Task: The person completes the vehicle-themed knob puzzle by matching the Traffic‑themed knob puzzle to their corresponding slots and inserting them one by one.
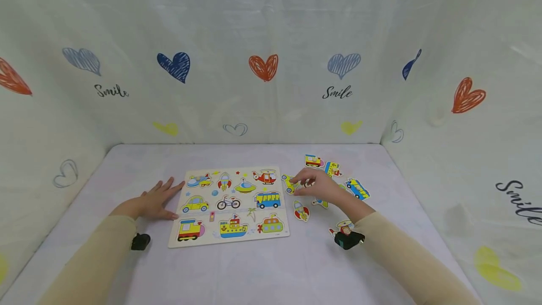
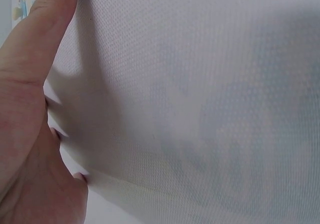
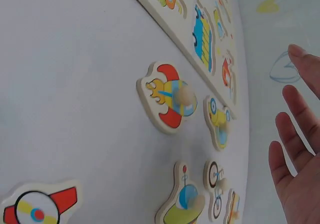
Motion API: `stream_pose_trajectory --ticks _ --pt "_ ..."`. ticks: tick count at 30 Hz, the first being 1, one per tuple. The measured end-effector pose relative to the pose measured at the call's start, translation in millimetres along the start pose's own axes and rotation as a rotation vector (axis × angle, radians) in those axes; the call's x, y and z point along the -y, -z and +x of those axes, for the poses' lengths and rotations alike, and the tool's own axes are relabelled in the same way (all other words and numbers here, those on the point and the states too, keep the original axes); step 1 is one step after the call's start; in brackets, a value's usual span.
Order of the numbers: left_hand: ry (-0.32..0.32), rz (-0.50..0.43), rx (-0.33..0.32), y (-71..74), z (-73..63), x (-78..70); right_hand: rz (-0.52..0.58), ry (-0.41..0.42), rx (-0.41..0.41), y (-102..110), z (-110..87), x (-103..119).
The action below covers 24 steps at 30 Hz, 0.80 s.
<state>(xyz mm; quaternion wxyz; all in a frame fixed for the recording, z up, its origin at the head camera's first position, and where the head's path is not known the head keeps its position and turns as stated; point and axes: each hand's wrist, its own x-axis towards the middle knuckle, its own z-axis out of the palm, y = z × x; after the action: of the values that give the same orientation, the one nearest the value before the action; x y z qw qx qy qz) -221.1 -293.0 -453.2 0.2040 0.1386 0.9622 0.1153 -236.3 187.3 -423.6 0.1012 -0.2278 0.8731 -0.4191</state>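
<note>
A pale puzzle board (image 1: pixel 174 240) printed with vehicle pictures lies on the table. My left hand (image 1: pixel 154 202) rests at its left edge, fingers spread, with fingertips and thumb touching the border. The left wrist view catches the side of that hand (image 2: pixel 30 119) over white cloth. Beyond the board's right edge, my right hand (image 1: pixel 317 185) hovers over loose wooden pieces, its fingers bent slightly and apart. Nearest to its fingertips is a yellow car piece (image 1: pixel 289 183) with a peg. In the right wrist view, the hand (image 3: pixel 302 139) holds nothing.
Around the right hand lie a rocket piece (image 1: pixel 301 211), a train piece (image 1: pixel 314 160), a ship piece (image 1: pixel 332 169) and a bus piece (image 1: pixel 357 188). A helicopter piece (image 3: pixel 40 209) sits nearer the right forearm. Bicycle (image 3: pixel 215 189) and flying-saucer (image 3: pixel 182 206) pieces lie close together. White cloth walls surround the table.
</note>
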Motion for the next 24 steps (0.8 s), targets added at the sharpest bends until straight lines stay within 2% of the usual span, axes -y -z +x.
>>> stream_pose_trajectory --ticks 7,14,24 --pt "0.000 -0.009 0.005 1.5 -2.7 -1.3 -0.008 -0.077 0.009 6.9 -16.6 -12.9" --pt "0.009 -0.015 0.007 1.3 -2.3 -0.8 -0.003 -0.049 0.049 2.5 -23.1 -25.8" --pt "-0.005 -0.022 0.015 0.6 -1.1 0.3 -0.045 -0.069 0.075 -8.9 -23.4 -40.7"
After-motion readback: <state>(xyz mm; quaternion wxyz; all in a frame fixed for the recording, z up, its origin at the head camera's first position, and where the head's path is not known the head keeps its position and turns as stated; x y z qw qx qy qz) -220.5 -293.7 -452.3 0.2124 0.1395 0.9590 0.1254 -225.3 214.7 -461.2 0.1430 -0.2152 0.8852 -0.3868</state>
